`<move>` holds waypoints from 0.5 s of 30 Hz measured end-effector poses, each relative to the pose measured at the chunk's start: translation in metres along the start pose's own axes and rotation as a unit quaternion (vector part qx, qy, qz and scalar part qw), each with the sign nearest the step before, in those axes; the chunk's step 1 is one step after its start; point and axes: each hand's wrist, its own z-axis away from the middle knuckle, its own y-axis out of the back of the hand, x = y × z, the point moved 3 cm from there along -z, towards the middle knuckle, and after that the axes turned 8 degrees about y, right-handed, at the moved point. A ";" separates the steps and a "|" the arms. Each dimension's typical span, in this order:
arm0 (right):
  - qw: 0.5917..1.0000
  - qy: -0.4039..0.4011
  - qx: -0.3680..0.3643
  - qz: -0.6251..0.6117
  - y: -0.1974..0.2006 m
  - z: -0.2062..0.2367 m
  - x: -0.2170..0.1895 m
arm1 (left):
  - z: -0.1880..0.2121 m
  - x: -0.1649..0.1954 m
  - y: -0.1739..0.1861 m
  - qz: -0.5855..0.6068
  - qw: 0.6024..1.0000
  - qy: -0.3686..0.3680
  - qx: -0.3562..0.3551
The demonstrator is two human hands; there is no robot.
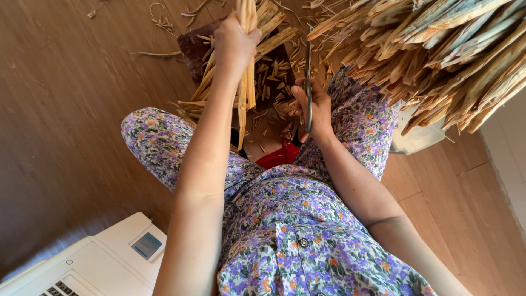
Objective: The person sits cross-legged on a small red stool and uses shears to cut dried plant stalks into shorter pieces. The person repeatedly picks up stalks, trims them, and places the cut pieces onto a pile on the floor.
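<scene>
**A:** Start with the biggest thing near you: the heap of dry split stalks (pixel 438 49) hangs close over your right side, its cut ends pointing toward your arm. If you swing your elbow out, I think you could catch those ends and pull some down onto your lap.

**B:** And the bundle I'm holding?

**A:** Your left hand (pixel 234 41) is closed tight around the bundle of pale strips (pixel 246 82), which stands nearly upright above your knees, with loose ends fanning out below your grip. Those ends are uneven; my guess is that a few could slide free if the grip slackens, and drop onto the dark mat (pixel 203 49) and the wooden floor (pixel 66 109), where cut scraps (pixel 274 77) already lie.

**B:** What about the blade?

**A:** That's the main worry. Your right hand (pixel 313 107) is wrapped shut around the thin metal blade tool (pixel 308 82), held upright just beside the bundle. I cannot tell which way its edge faces. It sits near your left forearm and above your flowered clothing (pixel 285 219), so a slip through the dry strips could likely carry it toward your arm or thigh.

**B:** Anything smaller?

**A:** The red object (pixel 279 158) between your knees is partly hidden, and scraps may land in it.
</scene>
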 end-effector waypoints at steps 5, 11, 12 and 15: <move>1.000 -0.014 0.007 -0.019 -0.001 -0.001 0.007 | -0.017 -0.022 -0.053 -0.195 0.981 0.011 -0.019; 0.999 -0.022 0.001 -0.029 -0.003 -0.007 0.015 | -0.011 -0.022 -0.074 -0.370 0.919 -0.088 0.103; 0.999 -0.025 0.003 -0.035 -0.003 -0.007 0.015 | -0.009 -0.023 -0.075 -0.379 0.915 -0.095 0.105; 0.999 -0.030 0.006 -0.027 -0.003 -0.008 0.016 | -0.007 -0.021 -0.074 -0.376 0.917 -0.087 0.103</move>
